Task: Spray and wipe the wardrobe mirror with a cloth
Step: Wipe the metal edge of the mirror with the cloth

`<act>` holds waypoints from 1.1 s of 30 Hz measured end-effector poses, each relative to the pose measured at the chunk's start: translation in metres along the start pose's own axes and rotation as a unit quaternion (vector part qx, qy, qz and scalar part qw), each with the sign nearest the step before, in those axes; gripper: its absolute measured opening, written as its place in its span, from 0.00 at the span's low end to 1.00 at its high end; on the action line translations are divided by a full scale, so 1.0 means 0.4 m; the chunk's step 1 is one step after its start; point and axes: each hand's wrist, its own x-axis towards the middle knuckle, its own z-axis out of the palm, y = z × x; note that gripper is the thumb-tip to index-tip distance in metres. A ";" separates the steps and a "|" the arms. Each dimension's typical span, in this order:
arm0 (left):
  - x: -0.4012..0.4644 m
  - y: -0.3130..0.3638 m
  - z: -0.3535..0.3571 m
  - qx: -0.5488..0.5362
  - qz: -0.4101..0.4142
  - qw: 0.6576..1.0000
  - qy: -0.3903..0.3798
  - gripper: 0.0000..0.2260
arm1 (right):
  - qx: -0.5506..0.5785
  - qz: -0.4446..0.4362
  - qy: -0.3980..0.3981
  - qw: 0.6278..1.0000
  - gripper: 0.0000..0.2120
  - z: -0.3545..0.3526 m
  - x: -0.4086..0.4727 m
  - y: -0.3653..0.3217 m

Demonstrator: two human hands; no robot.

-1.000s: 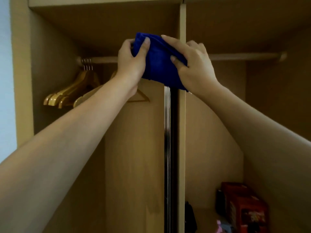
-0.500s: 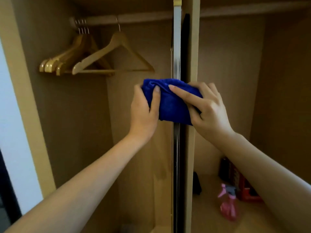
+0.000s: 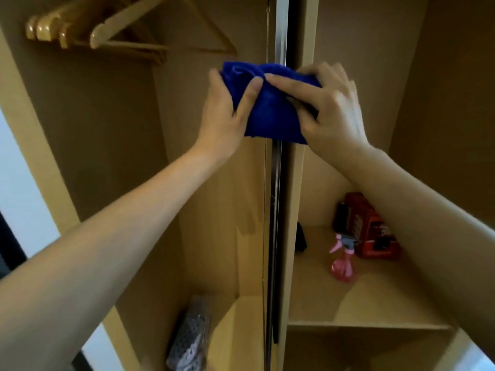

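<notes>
We hold the blue cloth bunched around the thin vertical strip that runs floor to ceiling between the wardrobe's two compartments; it looks like a mirrored panel seen edge-on, though we cannot be sure. The strip's long axis stands upright, so the wipe ahead most likely travels straight along it, up or down, with the cloth wrapped across it.

Our left hand grips the cloth from the left compartment's side, thumb curled over the front of the fabric. Our right hand grips it from the right compartment's side, forefinger laid across the folds until its tip nearly meets the left thumb. Both sets of fingers are closed on the cloth, one on each side of the strip, and neither hand is clearly nearer to it. Both forearms reach up and inward, wrists roughly level.

The pink spray bottle stands well below on the right compartment's shelf, towards its back wall, beside a red box. Wooden hangers hang at upper left.
</notes>
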 end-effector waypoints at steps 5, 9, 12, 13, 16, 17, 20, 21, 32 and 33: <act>-0.191 -0.121 0.027 -0.021 -0.064 0.995 -0.080 0.16 | 0.038 0.004 -0.033 0.999 0.21 0.084 -0.228 -0.021; -0.396 -0.222 0.059 -0.005 -0.135 0.983 -0.123 0.19 | 0.056 0.007 -0.113 0.992 0.21 0.145 -0.441 -0.051; -0.466 -0.243 0.076 0.020 -0.168 0.978 -0.125 0.20 | 0.061 0.014 -0.134 0.989 0.21 0.160 -0.512 -0.056; -0.466 -0.238 0.077 0.022 -0.166 0.978 -0.124 0.21 | 0.060 0.008 -0.138 0.989 0.20 0.156 -0.513 -0.051; -0.414 -0.212 0.066 0.026 -0.133 0.985 -0.109 0.20 | 0.055 -0.010 -0.127 0.990 0.19 0.130 -0.453 -0.039; -0.381 -0.198 0.061 0.023 -0.122 0.988 -0.097 0.18 | 0.051 -0.007 -0.113 0.992 0.19 0.121 -0.417 -0.035; -0.281 -0.155 0.047 0.010 -0.088 0.995 -0.053 0.14 | 0.037 0.008 -0.062 0.997 0.19 0.109 -0.315 -0.026; -0.262 -0.146 0.045 0.016 -0.074 0.996 -0.045 0.14 | 0.036 0.015 -0.045 0.998 0.19 0.110 -0.299 -0.026; -0.562 -0.294 0.096 0.027 -0.174 0.976 -0.130 0.18 | 0.086 0.015 -0.142 0.986 0.19 0.208 -0.619 -0.068; -0.576 -0.296 0.098 0.026 -0.180 0.974 -0.134 0.17 | 0.091 0.016 -0.152 0.984 0.19 0.208 -0.632 -0.070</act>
